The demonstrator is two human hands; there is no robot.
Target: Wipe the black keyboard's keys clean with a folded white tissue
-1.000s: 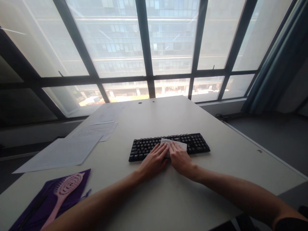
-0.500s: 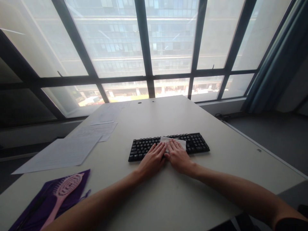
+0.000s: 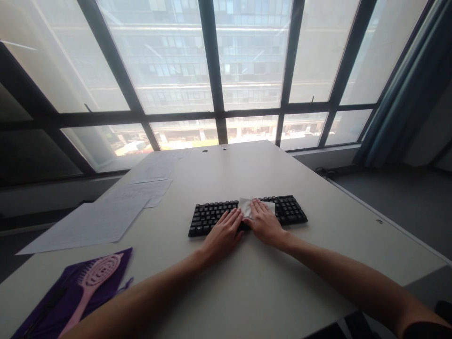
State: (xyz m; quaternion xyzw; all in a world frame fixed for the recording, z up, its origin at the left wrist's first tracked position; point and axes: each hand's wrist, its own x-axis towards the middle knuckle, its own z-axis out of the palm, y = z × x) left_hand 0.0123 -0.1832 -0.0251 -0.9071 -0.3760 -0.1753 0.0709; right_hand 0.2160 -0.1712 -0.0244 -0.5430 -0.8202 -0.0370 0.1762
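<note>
A black keyboard (image 3: 212,218) lies crosswise on the white table (image 3: 243,167). On its middle keys rests a white tissue (image 3: 246,207), its edges showing around my right hand. My right hand (image 3: 264,225) presses down on the tissue with fingers stretched flat, not wrapped round it. Close beside it, my left hand (image 3: 225,234) lies over the keyboard's front middle, fingers out straight, their tips by the tissue's left edge. Whether those fingertips touch the tissue is unclear. The keys beneath both hands are hidden.
Printed paper sheets (image 3: 92,221) spread along the table's left side. A pink hairbrush (image 3: 100,273) lies on a purple pouch (image 3: 123,259) at the lower left, partly behind my left forearm. Large windows (image 3: 169,61) stand beyond the table, with a blue curtain (image 3: 399,89) at right.
My right hand and the tissue have slid a little to the right over the keys. The left hand stays nearly where it was, so the gap between the hands is wider.
</note>
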